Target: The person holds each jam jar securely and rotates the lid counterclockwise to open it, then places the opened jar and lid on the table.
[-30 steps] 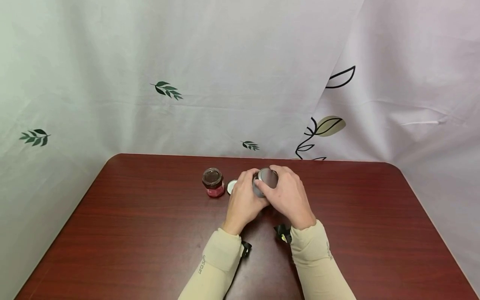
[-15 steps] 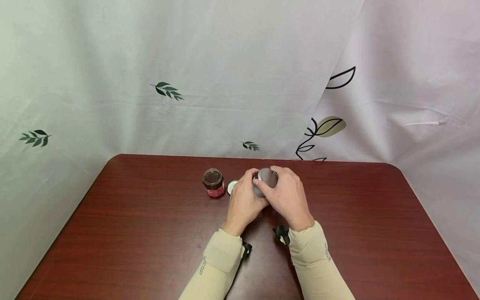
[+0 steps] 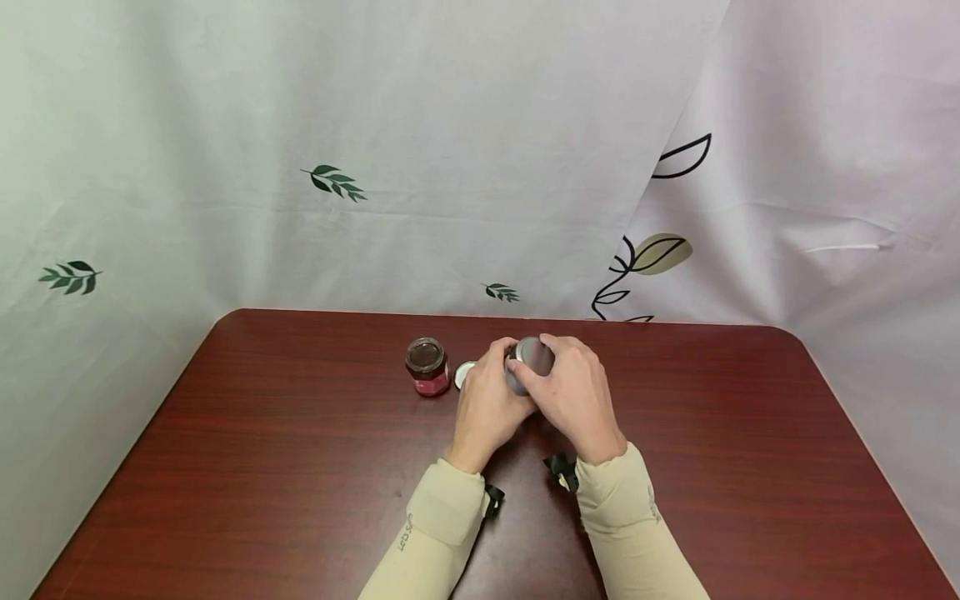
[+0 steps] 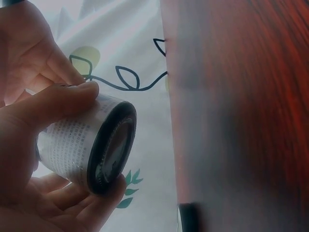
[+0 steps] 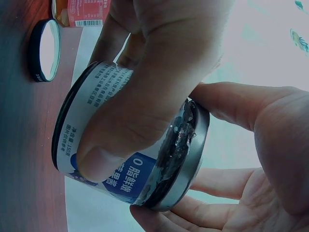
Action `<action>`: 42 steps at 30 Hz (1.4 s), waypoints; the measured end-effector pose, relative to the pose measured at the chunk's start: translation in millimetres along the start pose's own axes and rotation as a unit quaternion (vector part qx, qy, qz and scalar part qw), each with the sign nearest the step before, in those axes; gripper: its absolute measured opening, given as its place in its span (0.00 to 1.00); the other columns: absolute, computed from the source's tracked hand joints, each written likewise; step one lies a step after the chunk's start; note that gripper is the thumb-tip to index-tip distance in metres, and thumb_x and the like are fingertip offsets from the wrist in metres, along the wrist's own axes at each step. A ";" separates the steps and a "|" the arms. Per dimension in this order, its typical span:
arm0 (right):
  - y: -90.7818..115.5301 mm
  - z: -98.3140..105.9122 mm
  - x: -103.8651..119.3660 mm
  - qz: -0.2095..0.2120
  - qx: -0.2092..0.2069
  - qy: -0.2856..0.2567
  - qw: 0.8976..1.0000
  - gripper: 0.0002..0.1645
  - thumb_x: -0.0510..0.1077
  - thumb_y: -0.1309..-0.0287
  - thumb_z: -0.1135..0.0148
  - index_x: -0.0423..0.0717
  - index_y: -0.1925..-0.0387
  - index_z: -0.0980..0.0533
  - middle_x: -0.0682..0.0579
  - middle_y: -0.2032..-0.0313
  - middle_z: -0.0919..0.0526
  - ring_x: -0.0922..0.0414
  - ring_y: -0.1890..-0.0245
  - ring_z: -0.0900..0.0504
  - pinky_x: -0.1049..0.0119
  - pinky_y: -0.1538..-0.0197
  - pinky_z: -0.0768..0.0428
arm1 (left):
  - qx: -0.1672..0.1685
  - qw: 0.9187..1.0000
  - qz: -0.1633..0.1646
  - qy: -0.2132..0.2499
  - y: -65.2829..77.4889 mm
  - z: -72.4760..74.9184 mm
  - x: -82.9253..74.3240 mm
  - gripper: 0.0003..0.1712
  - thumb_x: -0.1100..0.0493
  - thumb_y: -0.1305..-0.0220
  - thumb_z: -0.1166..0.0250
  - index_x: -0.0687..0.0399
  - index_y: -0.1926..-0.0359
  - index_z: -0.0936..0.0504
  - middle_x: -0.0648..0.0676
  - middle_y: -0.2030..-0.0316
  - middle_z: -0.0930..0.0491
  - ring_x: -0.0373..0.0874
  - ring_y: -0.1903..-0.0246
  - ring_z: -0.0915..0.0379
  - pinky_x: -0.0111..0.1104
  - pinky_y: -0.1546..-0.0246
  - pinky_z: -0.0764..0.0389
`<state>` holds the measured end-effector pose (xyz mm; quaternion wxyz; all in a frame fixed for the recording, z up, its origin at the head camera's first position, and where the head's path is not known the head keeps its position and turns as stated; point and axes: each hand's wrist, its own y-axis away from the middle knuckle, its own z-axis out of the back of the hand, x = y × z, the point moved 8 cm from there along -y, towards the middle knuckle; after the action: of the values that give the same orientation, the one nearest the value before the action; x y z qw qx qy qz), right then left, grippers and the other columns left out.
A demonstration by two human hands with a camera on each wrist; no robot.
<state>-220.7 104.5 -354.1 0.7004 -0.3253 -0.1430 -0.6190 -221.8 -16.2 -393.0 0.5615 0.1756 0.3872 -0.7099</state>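
Both hands are on one glass jar [image 5: 99,89] with a white and blue printed label, held over the far middle of the table. The left hand [image 3: 491,400] grips the body, its thumb lying across the label in the left wrist view. At the other end, the fingers and thumb of the right hand [image 3: 576,390] are curled round the rim of the silver lid [image 3: 537,354]. The lid sits on the jar, with dark contents showing through the glass beside it. In the left wrist view the jar lies tilted, its black-edged base facing right.
Left of the hands stands a second jar [image 3: 429,368] with a red label and dark top. Between it and the left hand lies a loose lid [image 5: 48,50], white inside with a dark rim. A patterned white curtain [image 3: 420,167] hangs behind the table's back edge.
The right wrist and sleeve have shifted slightly left and toward the front edge. Both hands keep their hold on the jar and lid; the left hand stays almost still.
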 end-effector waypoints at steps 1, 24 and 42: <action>-0.1 -0.2 0.3 0.002 0.000 0.000 1.000 0.30 0.56 0.45 0.28 0.36 0.50 0.18 0.39 0.54 0.16 0.44 0.54 0.19 0.48 0.53 0.22 | -0.001 1.000 0.001 0.000 0.1 0.4 0.0 0.37 0.54 0.53 0.22 0.58 0.42 0.25 0.57 0.52 0.17 0.52 0.56 0.18 0.46 0.54 0.19; 0.0 -2.1 1.8 0.019 0.000 0.008 1.000 0.31 0.55 0.46 0.27 0.35 0.50 0.18 0.40 0.53 0.16 0.44 0.53 0.19 0.50 0.52 0.21 | -0.009 1.000 -0.002 -0.015 1.4 3.0 -1.2 0.36 0.55 0.54 0.22 0.57 0.42 0.24 0.59 0.58 0.15 0.54 0.59 0.17 0.46 0.57 0.19; -1.0 -2.0 2.3 0.024 0.014 0.011 1.000 0.34 0.55 0.44 0.28 0.32 0.45 0.20 0.37 0.49 0.17 0.43 0.48 0.20 0.49 0.48 0.22 | 0.001 1.000 0.003 -0.015 -0.5 2.5 -0.2 0.37 0.53 0.54 0.21 0.57 0.42 0.24 0.58 0.57 0.15 0.53 0.57 0.18 0.45 0.55 0.19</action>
<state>-221.7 101.4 -354.0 0.7213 -0.3117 -0.1359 -0.6034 -221.8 -17.9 -391.1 0.5692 0.1664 0.3774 -0.7113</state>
